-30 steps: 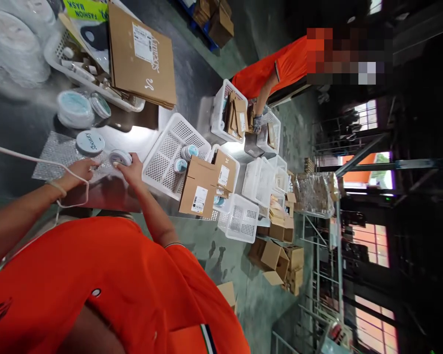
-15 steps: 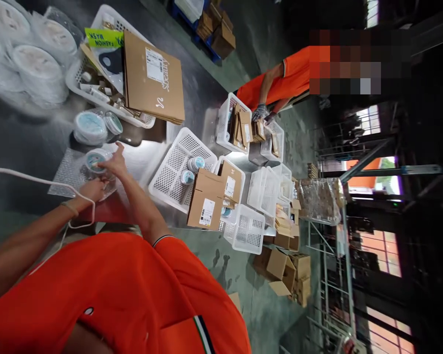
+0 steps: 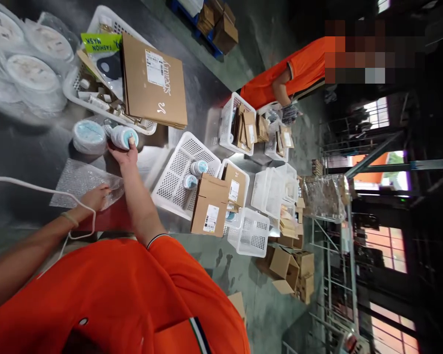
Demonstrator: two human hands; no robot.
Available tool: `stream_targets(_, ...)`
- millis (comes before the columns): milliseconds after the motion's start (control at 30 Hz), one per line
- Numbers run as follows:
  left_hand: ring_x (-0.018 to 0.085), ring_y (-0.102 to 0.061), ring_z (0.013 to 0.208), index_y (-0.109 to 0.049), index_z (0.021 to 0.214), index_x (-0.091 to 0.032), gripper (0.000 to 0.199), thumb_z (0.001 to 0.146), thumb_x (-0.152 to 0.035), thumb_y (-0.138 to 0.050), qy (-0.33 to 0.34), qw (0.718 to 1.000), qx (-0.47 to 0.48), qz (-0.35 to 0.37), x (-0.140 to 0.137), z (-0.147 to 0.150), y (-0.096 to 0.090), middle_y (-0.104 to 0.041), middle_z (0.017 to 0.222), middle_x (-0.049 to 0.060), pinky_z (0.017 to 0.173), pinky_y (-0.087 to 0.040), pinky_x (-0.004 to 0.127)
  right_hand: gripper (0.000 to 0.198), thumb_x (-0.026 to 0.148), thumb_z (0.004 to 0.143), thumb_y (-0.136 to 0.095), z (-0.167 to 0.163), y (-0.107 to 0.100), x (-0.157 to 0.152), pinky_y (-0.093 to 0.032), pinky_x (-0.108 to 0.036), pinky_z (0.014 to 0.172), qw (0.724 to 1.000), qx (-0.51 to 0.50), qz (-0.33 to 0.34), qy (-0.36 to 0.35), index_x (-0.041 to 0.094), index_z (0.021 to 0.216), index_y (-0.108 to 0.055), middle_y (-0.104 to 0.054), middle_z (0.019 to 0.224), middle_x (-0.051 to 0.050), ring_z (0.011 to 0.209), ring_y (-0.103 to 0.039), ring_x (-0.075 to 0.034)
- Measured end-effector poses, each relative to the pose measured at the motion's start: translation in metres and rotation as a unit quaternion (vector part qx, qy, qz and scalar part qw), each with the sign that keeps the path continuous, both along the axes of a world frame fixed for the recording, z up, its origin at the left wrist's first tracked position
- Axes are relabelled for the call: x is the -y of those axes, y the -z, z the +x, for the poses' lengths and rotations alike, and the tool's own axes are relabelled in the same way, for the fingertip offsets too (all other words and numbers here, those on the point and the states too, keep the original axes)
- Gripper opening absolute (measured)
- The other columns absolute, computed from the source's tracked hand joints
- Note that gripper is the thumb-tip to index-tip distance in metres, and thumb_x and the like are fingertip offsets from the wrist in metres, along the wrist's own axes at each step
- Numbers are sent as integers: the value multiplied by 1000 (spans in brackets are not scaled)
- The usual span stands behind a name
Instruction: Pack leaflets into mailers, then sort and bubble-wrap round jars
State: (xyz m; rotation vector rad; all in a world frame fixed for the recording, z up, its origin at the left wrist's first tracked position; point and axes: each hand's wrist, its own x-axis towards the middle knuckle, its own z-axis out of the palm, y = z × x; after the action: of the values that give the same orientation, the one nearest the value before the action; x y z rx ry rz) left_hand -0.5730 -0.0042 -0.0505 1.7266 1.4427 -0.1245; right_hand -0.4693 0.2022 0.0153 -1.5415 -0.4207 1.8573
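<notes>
My right hand is closed round a short stack of round tubs with pale blue lids, its thumb on the front lid. Under my left hand lies a clear bubble wrap bag on the metal table, and the fingers pinch its near edge. To the left of the stack, a bundle of pale blue discs wrapped in clear film rests on the table. More tubs lie inside a white perforated basket on the right.
A basket behind holds bottles, a mask packet and flat cardboard boxes. Wrapped stacks stand far left. A white cable crosses by my left wrist. Cartons lean on the basket. Across the table a co-worker handles other baskets.
My right hand has moved away from the bubble wrap to the stack of tubs behind it. The tub that lay on the wrap is gone from there. My left hand stays on the wrap.
</notes>
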Motion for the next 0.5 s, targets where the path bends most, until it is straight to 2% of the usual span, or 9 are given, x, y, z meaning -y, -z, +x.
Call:
stream_targets(100,32,-74,152,-81,157,-7,61,106,-8,-46,-3,1000,-4,3,2,-1,1,-66,171,22,136,-54,37,11,15,107,-71,2,2,2,-67,-49,111,995,88,22,-35,17,104,-61,-74,84,4,113,-77,-17)
stream_targets(167,31,-74,152,-81,157,-11,61,106,-9,-47,-12,1000,-9,4,4,-1,2,-65,173,20,134,-55,37,1,16,110,-64,15,3,7,-69,-48,109,995,87,40,-3,17,110,-64,-76,88,2,114,-80,-18)
stream_targets(267,33,-71,156,-81,156,-11,60,106,-10,-48,-24,1000,-17,3,5,-2,6,-63,176,20,133,-57,41,18,20,101,-74,45,4,18,-73,-45,105,991,99,74,41,19,117,-68,-80,93,-1,112,-84,-23)
stream_targets(367,35,-75,148,-82,152,-10,58,100,-8,-56,-29,999,-14,3,3,-2,10,-66,173,22,128,-61,43,38,19,87,-88,76,1,26,-75,-42,100,981,184,54,22,17,120,-70,-81,95,-2,105,-85,-26)
stream_targets(433,35,-77,145,-83,150,-9,58,97,-6,-59,-31,999,-10,5,1,-3,12,-67,170,22,127,-62,45,38,17,84,-88,89,-1,26,-74,-40,99,972,232,36,9,17,118,-70,-81,95,-3,104,-84,-26)
stream_targets(500,35,-74,149,-82,148,-8,57,97,-6,-57,-32,999,-10,6,-1,-2,12,-67,171,23,130,-59,45,36,15,83,-88,94,-2,22,-73,-40,102,964,257,63,-16,18,114,-70,-82,96,-2,106,-84,-25)
